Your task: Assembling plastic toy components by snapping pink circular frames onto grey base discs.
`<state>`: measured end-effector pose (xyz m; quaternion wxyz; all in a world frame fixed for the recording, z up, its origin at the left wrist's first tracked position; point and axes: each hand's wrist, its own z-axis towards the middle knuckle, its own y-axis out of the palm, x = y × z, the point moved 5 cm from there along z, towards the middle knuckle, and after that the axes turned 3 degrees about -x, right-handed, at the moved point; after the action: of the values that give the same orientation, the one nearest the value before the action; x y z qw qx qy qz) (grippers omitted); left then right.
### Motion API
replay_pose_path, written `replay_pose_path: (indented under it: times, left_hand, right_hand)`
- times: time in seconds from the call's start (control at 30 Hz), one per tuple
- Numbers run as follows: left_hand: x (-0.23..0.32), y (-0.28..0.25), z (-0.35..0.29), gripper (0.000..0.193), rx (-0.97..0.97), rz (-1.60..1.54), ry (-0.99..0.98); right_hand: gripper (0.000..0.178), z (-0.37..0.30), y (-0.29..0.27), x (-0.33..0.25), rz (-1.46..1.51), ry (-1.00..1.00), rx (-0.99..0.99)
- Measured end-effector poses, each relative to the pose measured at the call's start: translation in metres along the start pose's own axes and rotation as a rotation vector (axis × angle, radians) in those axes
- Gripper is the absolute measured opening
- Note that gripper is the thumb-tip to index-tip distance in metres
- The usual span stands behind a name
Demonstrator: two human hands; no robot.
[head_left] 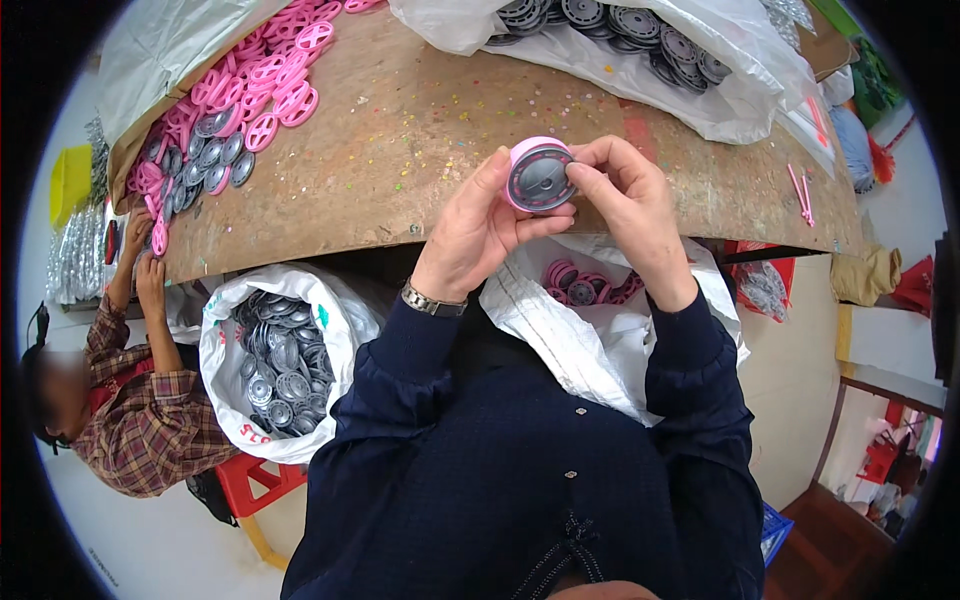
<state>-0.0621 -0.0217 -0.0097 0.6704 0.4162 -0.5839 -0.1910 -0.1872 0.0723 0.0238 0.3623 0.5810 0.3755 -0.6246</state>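
The worktable spans the area ahead of the person. Below its near edge, two white sacks stand open: the left sack contains loose grey discs; the lap-side sack, between the forearms, contains pink-and-grey pieces.

The left hand and right hand are raised at the near table edge, and both are closed on one wheel. The left hand supports it from the left and below, thumb at the left rim, fingers beneath. The right hand pinches the right edge, thumb against the grey face and index finger at the rim.

Key relation: the wheel lies between the hands, right of the left palm and left of the right fingertips, touching both. It is round, so no long axis applies; its grey face points toward the wearer, tilted, with the pink rim exposed at upper left.
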Motion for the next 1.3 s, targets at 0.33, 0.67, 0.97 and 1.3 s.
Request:
replay_pose_path:
  times: [0.33, 0.67, 0.97, 1.3]
  left_hand:
    - [0.007, 0.011, -0.013, 0.04, 0.112, 0.587, 0.211]
    - [0.004, 0.019, -0.018, 0.025, 0.124, 0.642, 0.261]
    - [0.003, 0.028, -0.028, 0.017, 0.102, 1.068, 0.464]
    - [0.006, 0.027, -0.024, 0.019, 0.176, 1.135, 0.297]
  right_hand:
    - [0.008, -0.013, 0.003, 0.006, -0.061, -0.053, 0.074]
    - [0.016, -0.028, 0.011, -0.006, 0.038, -0.038, 0.068]
    - [0.01, -0.037, 0.01, -0.003, -0.062, -0.188, 0.11]
    - [0.015, -0.037, 0.01, 0.011, -0.052, 0.061, -0.069]
